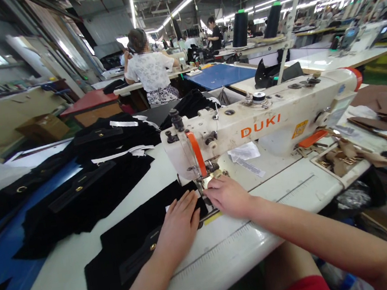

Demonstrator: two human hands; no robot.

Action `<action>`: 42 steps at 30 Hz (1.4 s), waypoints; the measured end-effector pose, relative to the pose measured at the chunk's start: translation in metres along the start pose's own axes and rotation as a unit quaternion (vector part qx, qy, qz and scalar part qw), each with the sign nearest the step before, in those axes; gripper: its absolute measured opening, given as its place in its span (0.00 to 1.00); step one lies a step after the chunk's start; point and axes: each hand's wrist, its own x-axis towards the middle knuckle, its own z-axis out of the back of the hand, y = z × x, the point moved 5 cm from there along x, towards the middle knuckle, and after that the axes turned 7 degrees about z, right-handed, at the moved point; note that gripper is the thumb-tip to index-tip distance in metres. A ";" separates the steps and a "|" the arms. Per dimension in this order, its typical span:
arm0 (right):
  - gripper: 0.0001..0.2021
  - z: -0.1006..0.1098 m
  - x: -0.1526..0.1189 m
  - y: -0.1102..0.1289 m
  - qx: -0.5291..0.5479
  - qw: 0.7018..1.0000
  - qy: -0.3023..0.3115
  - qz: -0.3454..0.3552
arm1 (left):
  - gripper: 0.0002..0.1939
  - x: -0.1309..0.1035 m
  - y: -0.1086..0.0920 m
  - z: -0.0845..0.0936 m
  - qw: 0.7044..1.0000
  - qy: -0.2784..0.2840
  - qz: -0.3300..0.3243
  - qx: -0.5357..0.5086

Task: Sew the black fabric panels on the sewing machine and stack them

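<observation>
A black fabric panel [121, 244] lies on the white sewing table, its right end under the head of the sewing machine [259, 126]. A darker strip with a small gold-coloured metal fitting [153, 246] is on this panel. My left hand [180, 221] lies flat on the panel with fingers stretched toward the needle area, a bit of white showing beside them. Close to the presser foot, my right hand [230, 196] is closed with its fingertips together at the panel's edge; whatever is between them is hidden.
More black panels [91, 188] with white strips are piled at the left. White paper slips [245, 152] lie under the machine arm. A tray [343, 160] of small brown pieces is set at the right. A person [152, 69] sits ahead; thread cones [240, 29] stand behind the machine.
</observation>
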 end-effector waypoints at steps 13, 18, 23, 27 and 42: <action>0.10 0.002 0.002 -0.003 -0.013 1.000 0.019 -0.001 | 0.21 0.017 -0.007 -0.007 1.000 -0.005 -0.022 -0.012; 0.10 -0.001 -0.001 -0.003 -0.017 1.000 0.018 0.006 | 0.22 0.011 -0.010 -0.006 1.000 0.018 -0.013 -0.011; 0.10 0.000 0.000 -0.004 -0.018 1.000 0.015 0.000 | 0.22 0.017 -0.010 -0.006 1.000 0.022 -0.007 -0.018; 0.10 0.001 0.001 -0.005 -0.013 1.000 0.018 -0.008 | 0.22 0.019 -0.009 -0.006 1.000 0.014 -0.009 -0.024; 0.07 0.001 -0.001 -0.002 -0.028 0.999 0.013 0.013 | 0.22 0.018 -0.009 -0.005 1.000 0.002 -0.014 -0.016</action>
